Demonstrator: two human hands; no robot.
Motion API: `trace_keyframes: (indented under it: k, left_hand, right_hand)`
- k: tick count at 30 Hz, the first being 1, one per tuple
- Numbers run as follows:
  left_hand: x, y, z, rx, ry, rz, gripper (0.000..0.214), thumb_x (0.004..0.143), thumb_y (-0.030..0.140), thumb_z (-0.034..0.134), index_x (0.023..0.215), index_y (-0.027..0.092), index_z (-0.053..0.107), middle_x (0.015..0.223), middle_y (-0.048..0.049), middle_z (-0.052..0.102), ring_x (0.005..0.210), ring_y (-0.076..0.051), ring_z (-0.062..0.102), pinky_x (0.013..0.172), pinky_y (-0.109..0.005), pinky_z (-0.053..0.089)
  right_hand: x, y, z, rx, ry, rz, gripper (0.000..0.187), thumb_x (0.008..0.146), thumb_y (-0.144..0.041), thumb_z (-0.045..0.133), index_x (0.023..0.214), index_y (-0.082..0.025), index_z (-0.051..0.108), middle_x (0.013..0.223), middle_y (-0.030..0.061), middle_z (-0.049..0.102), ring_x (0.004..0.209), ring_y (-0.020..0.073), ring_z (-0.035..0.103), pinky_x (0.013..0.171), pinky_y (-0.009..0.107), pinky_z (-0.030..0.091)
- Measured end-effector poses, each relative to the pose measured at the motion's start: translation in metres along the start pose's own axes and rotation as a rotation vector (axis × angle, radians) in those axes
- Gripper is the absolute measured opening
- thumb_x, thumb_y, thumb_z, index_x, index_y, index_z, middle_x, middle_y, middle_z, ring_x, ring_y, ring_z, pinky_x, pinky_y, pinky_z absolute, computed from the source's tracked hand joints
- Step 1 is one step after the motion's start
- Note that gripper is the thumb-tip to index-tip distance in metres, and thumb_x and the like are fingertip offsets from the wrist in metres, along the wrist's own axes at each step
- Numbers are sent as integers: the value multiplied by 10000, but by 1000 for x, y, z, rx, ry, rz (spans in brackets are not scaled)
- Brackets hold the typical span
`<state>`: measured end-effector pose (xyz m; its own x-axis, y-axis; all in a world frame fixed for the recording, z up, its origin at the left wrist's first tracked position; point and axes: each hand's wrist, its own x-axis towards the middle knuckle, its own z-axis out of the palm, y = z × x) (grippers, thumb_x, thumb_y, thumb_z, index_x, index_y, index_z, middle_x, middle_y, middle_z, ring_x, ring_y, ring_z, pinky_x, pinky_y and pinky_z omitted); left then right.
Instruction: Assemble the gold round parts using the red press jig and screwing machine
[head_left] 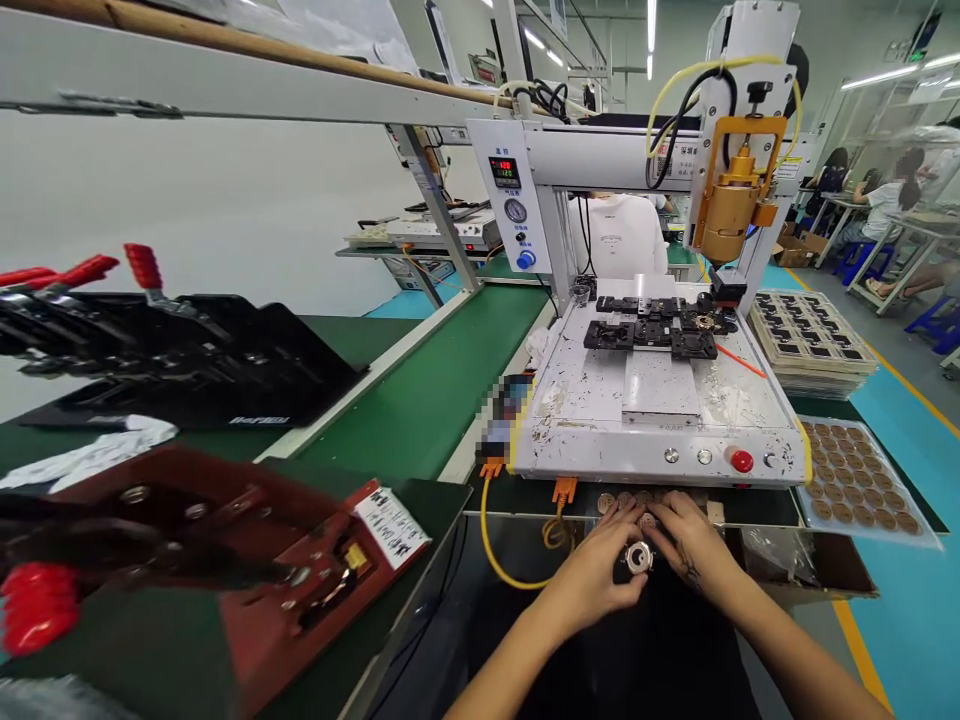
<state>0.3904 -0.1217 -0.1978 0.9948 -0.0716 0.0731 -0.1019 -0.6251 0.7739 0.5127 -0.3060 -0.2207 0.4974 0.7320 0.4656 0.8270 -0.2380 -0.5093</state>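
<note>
Both my hands meet low in front of me, below the front edge of a white dispensing machine (660, 440). Together they pinch a small round metal part (638, 557) with a dark centre. My left hand (600, 570) grips it from the left with curled fingers. My right hand (690, 545) closes on it from the right. Several round brown parts (622, 500) lie on the dark ledge just beyond my fingertips. On the machine bed sit black fixtures (652, 330), under a gold dispensing head (731, 205).
A clear tray of round brown discs (855, 480) lies right of the machine, stacked black trays (810, 335) behind it. A green conveyor belt (435, 390) runs to the left. Red and black clamp fixtures (225, 550) sit at the near left. People sit at benches behind.
</note>
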Motion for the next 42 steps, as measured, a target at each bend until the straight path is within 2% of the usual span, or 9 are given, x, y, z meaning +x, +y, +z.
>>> trace_keyframes:
  k: [8,14,20,25,30,32,36,39,42]
  left_hand:
    - [5,11,-23,-69,-81,-10,322,739,112,759,1033,226,697,1573,-140,600,1506,-357,500,1298,-530,323]
    - [4,10,-26,-135,-69,-22,354,733,108,766,1050,252,701,1529,-97,648,1451,-343,556,1268,-515,359]
    - [26,5,-6,-44,144,-4,271,780,104,734,1007,235,667,1440,-114,686,1402,-342,570,1213,-505,412]
    - [46,7,1,26,243,-39,226,768,93,741,937,212,652,1098,-106,731,1122,-353,648,997,-508,529]
    - [30,19,1,-12,280,-25,287,782,93,750,1023,222,664,1266,-100,719,1245,-340,623,1107,-512,468]
    - [18,28,-1,-168,290,-79,299,831,132,733,1104,231,663,1178,-74,747,1119,-291,683,1034,-472,522]
    - [0,45,-8,-834,282,-263,355,835,258,828,1130,213,636,989,-32,751,846,-201,747,775,-331,603]
    - [-9,58,-17,-1201,302,-381,537,733,278,960,1162,191,649,1071,-71,781,944,-233,793,812,-309,626]
    - [-17,72,-25,-1365,296,-464,538,764,327,965,1201,162,698,1216,-142,793,1089,-278,789,942,-343,625]
  right_hand:
    - [-21,23,25,-63,68,-227,299,1080,-168,502,1221,-225,759,884,106,758,736,240,646,650,385,530]
    - [-50,12,23,-6,132,-268,295,1040,-141,577,1234,-277,753,820,54,751,676,213,663,591,354,544]
    - [-56,-1,-8,55,274,-43,268,1016,-86,582,1187,-258,697,993,96,726,890,250,719,782,401,625]
    - [-40,-8,-36,135,286,160,148,1077,-217,526,1126,-251,661,1060,110,733,1018,268,724,909,407,609]
    - [-25,-27,-60,380,224,554,330,1022,-546,619,1068,-237,727,989,108,757,823,264,710,680,347,598]
    - [-19,-35,-66,507,184,637,422,961,-627,673,1087,-233,752,895,83,748,685,228,662,589,334,566]
    - [-4,-47,-69,747,137,717,501,838,-676,793,1045,-221,762,793,39,713,554,157,576,508,303,525]
    - [6,-53,-67,863,95,765,508,760,-676,862,925,-215,728,750,23,703,511,131,544,449,274,494]
    - [10,-56,-66,921,36,780,507,747,-675,874,855,-216,690,606,-26,628,455,124,507,425,272,479]
